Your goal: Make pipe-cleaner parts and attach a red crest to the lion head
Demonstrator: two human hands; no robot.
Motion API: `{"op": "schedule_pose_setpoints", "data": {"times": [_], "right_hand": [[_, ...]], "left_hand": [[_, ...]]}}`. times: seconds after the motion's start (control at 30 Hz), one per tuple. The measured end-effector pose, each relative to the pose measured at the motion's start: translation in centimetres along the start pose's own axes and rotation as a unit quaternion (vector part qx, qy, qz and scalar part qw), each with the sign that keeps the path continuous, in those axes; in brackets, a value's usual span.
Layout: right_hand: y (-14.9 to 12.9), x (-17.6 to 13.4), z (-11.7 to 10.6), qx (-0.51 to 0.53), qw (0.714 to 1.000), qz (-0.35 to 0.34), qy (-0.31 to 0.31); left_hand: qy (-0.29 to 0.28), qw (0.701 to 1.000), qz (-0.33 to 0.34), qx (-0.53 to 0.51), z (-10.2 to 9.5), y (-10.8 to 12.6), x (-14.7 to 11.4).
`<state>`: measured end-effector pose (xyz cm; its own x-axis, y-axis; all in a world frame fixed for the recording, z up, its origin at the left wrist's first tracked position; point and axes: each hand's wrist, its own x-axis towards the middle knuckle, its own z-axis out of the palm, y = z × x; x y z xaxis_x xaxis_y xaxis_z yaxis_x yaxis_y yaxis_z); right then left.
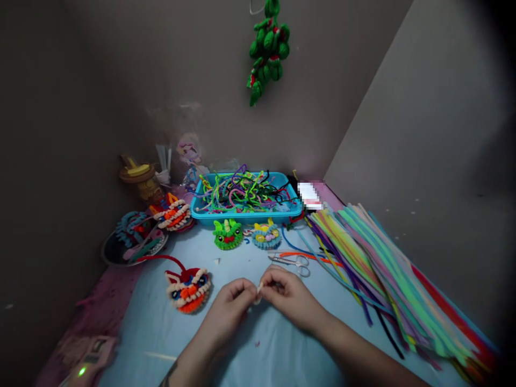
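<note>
Between my two hands is a small cream-coloured piece of pipe cleaner (258, 293), mostly hidden by the fingertips. My left hand (233, 306) pinches it from the left, and my right hand (284, 295) pinches it from the right. Left of my hands lies a lion-head figure (188, 290) in orange, red and cream, with a long red stem. Just beyond my right hand rest small scissors (292, 262), beside orange pipe cleaners (310, 256). Farther back sit a green lion head (228, 235) and a blue one (266, 236).
A blue tray (245, 219) of tangled pipe cleaners stands at the back. Long coloured pipe cleaners (387, 274) are heaped at the right. At left are a metal bowl (110, 258), another lion head (173, 213) and a lidded brown cup (141, 180). Green crocheted pieces (268, 48) hang on the wall.
</note>
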<state>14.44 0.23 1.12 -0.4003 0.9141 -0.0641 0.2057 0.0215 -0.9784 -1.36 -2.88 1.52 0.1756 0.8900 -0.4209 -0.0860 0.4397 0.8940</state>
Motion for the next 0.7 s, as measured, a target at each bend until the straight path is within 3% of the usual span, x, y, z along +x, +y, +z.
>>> {"op": "schedule_pose_setpoints", "data": {"times": [0.23, 0.7], "right_hand": [[0.74, 0.07, 0.69, 0.188, 0.978, 0.079, -0.038], [0.52, -0.1, 0.87, 0.169, 0.982, 0.07, -0.049]], "left_hand": [[-0.014, 0.993, -0.042, -0.109, 0.23, 0.26, -0.17], [-0.035, 0.989, -0.056, -0.133, 0.26, -0.09, 0.0]]}}
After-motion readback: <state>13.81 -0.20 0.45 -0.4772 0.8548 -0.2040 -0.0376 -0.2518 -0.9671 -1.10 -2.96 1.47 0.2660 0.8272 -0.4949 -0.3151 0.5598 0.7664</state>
